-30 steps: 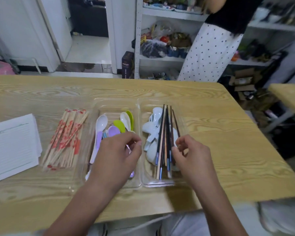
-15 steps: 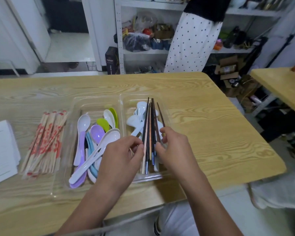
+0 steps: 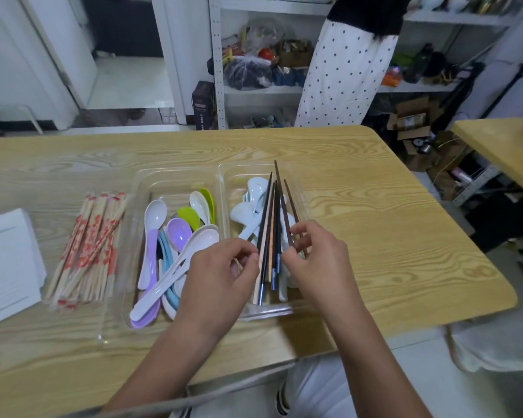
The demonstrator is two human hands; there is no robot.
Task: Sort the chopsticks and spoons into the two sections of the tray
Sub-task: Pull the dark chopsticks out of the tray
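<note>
- Wooden desk [image 3: 375,224], long side toward the person. Everything for the job sits at its near middle, within easy reach.
- Clear two-section tray [image 3: 175,173], set square to the person so each section faces one hand.
- Stack of white paper [image 3: 6,260] at the left edge, well apart from the tray. It looks unrelated to the sorting.
- Bundle of paper-wrapped chopsticks [image 3: 88,248] lying on the desk just beside the tray's left wall, not in either section. My guess is they wait there until a section is freed for them.
- Coloured spoons [image 3: 178,233] heaped in the left section: purple, blue, green and white, handles mostly toward the person. This reads as the spoon side.
- White spoons [image 3: 245,209] in the right section, partly buried. The section is mixed, so the sort is unfinished.
- Dark chopsticks [image 3: 269,218] lying lengthwise on top of those white spoons, tips reaching the far rim. They must come off before the spoons underneath can move.
- Right hand [image 3: 317,263] over the right section, fingers [image 3: 299,236] curled and pinching the brownish sticks at the bundle's right edge, probably to gather them.
- Left hand [image 3: 218,279] reaches across the divider, thumb and forefinger nearly meeting against the bundle's left edge. I cannot tell whether they grip a stick or only steady it.
</note>
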